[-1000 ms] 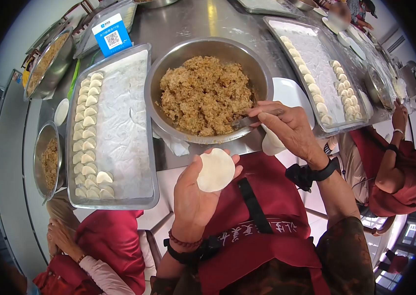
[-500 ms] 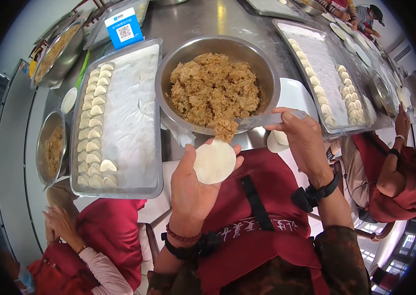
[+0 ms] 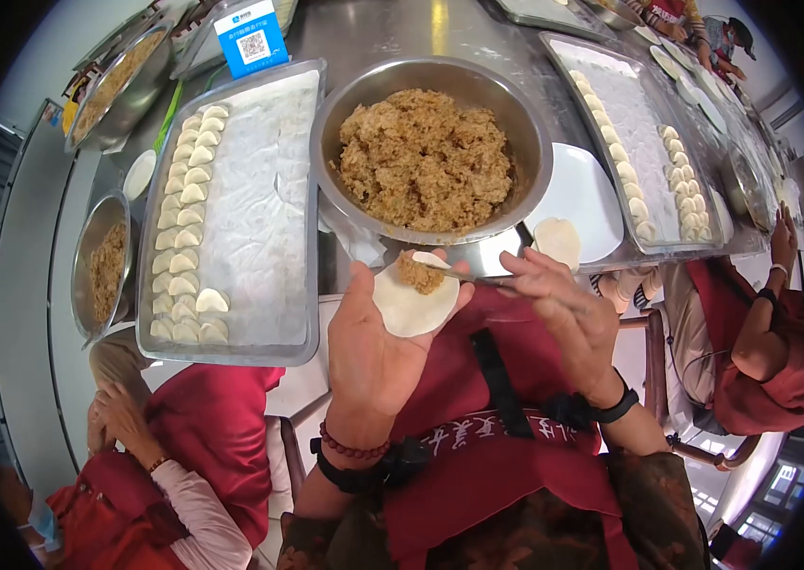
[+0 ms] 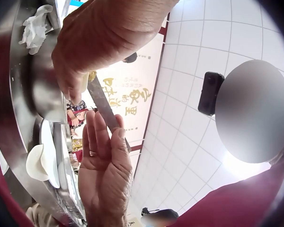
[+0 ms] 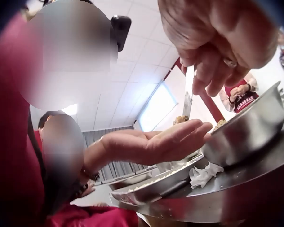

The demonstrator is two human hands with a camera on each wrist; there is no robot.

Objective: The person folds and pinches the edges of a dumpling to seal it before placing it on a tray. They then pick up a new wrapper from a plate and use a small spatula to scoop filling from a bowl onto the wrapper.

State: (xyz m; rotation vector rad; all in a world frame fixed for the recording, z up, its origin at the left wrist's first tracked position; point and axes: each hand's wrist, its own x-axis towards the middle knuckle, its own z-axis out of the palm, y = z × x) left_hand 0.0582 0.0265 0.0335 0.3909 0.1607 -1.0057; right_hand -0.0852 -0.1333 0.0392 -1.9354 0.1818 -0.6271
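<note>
My left hand is palm up below the large steel bowl, carrying a round dough wrapper on its fingers. A lump of brown minced filling sits on the wrapper's far half. My right hand pinches a flat metal spatula between thumb and forefinger, its other fingers extended. The blade tip meets the filling on the wrapper. Seen from the right wrist, the left hand lies nearly flat with its fingers straight. More filling is heaped in the bowl.
A floured tray with rows of dumplings stands left of the bowl; another tray is at right. A white plate has wrappers at its near edge. Crumpled white paper lies by the bowl. People sit on both sides.
The right hand has lifted filling out of the bowl on the spatula and brought it down onto the wrapper. The left hand stays under the wrapper, near the bowl's front.
</note>
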